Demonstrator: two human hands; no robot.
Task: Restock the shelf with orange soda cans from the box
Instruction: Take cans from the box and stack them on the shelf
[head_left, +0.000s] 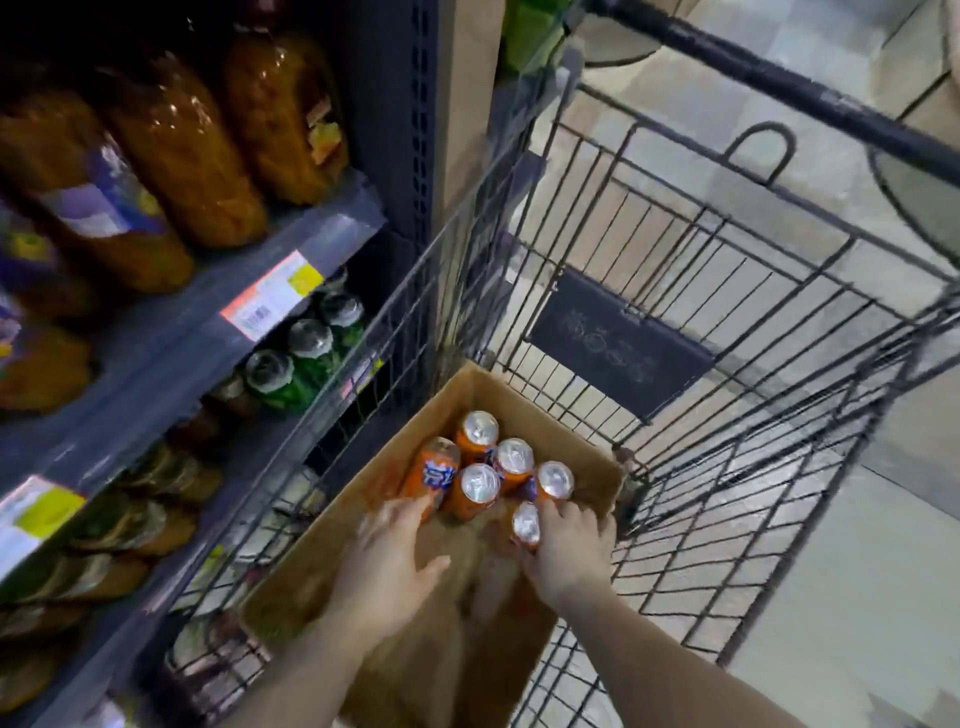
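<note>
A brown cardboard box (587, 452) sits in a wire shopping cart and holds several orange soda cans (480, 486) with silver tops. One can (434, 473) leans tilted at the left of the group. My left hand (387, 558) reaches into the box with its fingertips touching the bottom of that tilted can, fingers spread. My right hand (569, 551) is wrapped around an upright can (525, 522) at the near right of the group. The shelf (182, 332) stands to the left of the cart.
The black wire cart (727, 312) surrounds the box, its handle bar at top right. Shelves on the left carry large orange soda bottles (176, 150), green bottles (306, 353) and orange cans lower down (130, 525). Price tags hang on the shelf edges. Tiled floor lies to the right.
</note>
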